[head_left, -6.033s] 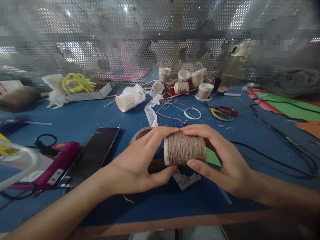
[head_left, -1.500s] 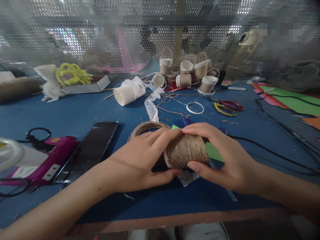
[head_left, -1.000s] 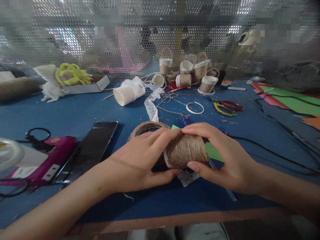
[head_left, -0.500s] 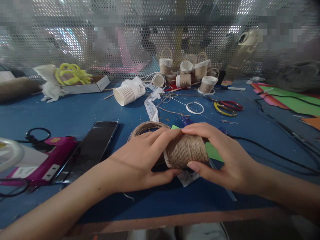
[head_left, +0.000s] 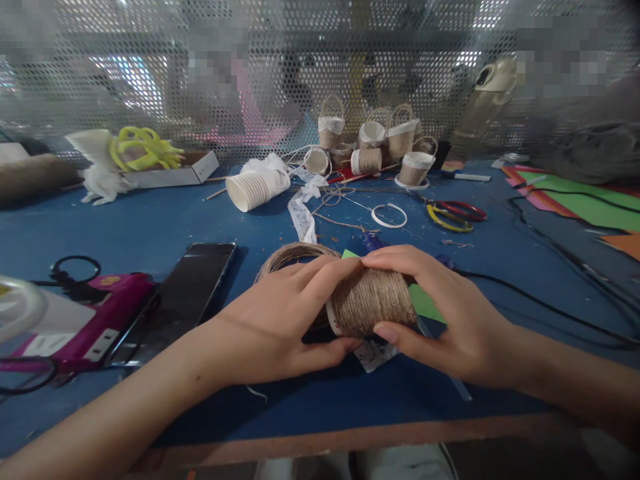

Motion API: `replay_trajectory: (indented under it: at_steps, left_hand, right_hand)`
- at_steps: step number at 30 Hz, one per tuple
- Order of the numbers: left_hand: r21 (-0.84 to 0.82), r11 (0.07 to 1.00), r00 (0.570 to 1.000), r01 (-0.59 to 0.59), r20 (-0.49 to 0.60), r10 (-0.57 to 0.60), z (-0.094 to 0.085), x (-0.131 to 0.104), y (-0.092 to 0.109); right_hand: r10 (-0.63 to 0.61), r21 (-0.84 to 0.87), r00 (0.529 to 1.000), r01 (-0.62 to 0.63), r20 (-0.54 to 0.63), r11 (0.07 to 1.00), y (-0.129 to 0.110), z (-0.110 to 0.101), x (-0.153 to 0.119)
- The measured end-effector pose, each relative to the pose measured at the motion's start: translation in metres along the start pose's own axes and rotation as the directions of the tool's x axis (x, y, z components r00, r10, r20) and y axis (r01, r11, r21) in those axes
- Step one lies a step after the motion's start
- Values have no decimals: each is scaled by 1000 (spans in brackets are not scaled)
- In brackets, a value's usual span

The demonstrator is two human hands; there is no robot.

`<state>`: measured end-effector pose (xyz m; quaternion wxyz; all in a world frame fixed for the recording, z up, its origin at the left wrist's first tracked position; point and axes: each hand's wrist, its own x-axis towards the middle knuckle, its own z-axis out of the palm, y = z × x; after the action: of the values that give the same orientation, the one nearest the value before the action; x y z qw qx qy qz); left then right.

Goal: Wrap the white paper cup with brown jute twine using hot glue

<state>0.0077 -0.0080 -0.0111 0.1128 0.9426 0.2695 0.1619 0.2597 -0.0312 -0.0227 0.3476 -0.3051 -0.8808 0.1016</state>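
head view, twine-wrapped cup [head_left: 373, 302] between both hands' fingers [head_left: 333, 270]

Perforated screen [head_left: 280, 87] behind a blue worktop [head_left: 150, 223]

Grey screen, metal-looking, dense with small round holes; spans the far side. Darker horizontal band [head_left: 310, 43] crosses it high up. Through the holes: pink patch [head_left: 250, 110], yellowish upright strip [head_left: 356, 57], both blurred. White glints upper right, bluish-white ones at left. Worktop surface painted-looking, specked; near edge [head_left: 360, 433] reddish brown. Below that edge, mostly dark; floor not distinguishable. Light dim overall, soft. Upper corners pixelated.
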Motion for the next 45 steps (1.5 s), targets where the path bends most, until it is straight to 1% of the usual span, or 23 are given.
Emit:
replay_trajectory:
  at_steps: [4,27,32,37,45]
  left_hand:
    - [6,1000,1000,4,0,-4,0,0,0]
    - [54,996,997,-67,-29,69,0,0,0]
    - [62,996,997,-65,-36,68,1,0,-2]
    - [81,995,997,-65,-29,67,2,0,-2]
    - [106,990,994,-91,-49,97,1,0,-1]
  right_hand:
    - [2,-3,1000,-2,7,1000,1,0,-1]
    - [-19,-25,1000,20,8,1000,2,1,-2]
    - [-21,-29,1000,21,6,999,2,1,-1]
    - [-19,-43,1000,20,23,999,2,1,0]
    - [-7,-44,999,9,37,999,1,0,-1]
